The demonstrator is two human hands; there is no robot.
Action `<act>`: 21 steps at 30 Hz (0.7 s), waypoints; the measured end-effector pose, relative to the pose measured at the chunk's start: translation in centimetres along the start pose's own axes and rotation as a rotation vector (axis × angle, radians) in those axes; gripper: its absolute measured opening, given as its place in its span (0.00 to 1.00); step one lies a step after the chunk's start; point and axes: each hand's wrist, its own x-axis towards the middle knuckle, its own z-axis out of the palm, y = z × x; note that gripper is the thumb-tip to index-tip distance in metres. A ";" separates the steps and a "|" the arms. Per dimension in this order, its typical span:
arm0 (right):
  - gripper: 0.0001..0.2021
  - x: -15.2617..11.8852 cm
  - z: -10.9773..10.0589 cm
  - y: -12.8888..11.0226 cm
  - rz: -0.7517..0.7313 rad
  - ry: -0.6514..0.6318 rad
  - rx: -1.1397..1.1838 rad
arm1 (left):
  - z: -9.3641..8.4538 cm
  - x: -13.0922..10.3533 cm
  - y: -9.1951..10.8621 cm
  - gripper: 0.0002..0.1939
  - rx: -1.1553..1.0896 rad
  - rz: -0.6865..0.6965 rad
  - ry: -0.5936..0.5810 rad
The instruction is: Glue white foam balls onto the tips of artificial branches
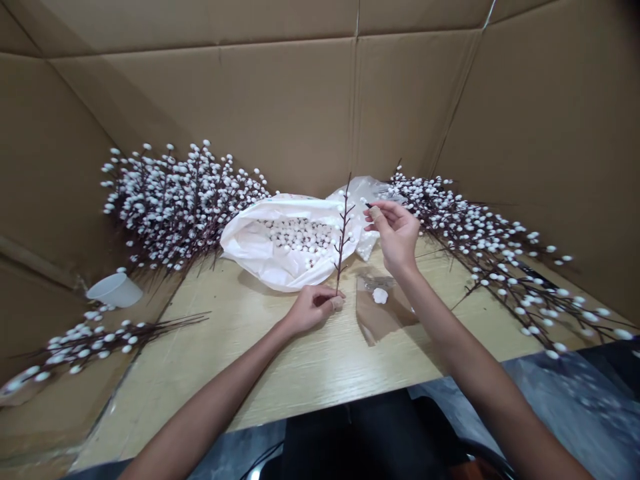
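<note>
My left hand pinches the lower end of a thin brown twig, which stands upright above the table. A few white berries sit on the twig, and several of its side shoots are bare. Just right of the twig, my right hand is raised, its fingertips closed on a small dark-stemmed white berry. Behind the twig lies an open white bag holding many loose white berries. A brown sheet with a white blob on it lies below my right hand.
A big heap of berry branches is at the back left, and another spreads along the right. A white cup and a small bunch of branches are at the left. Cardboard walls enclose the table.
</note>
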 end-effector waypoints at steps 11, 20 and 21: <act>0.07 -0.1 0.3 1.1 0.057 0.040 0.092 | 0.0 0.0 0.6 0.14 -0.016 -0.041 -0.002; 0.08 -0.1 0.4 1.1 0.028 0.054 0.115 | 0.0 0.1 0.1 0.13 -0.017 -0.028 -0.016; 0.08 -0.1 0.4 1.1 0.024 0.055 0.116 | 0.0 0.1 0.2 0.14 -0.017 -0.031 -0.014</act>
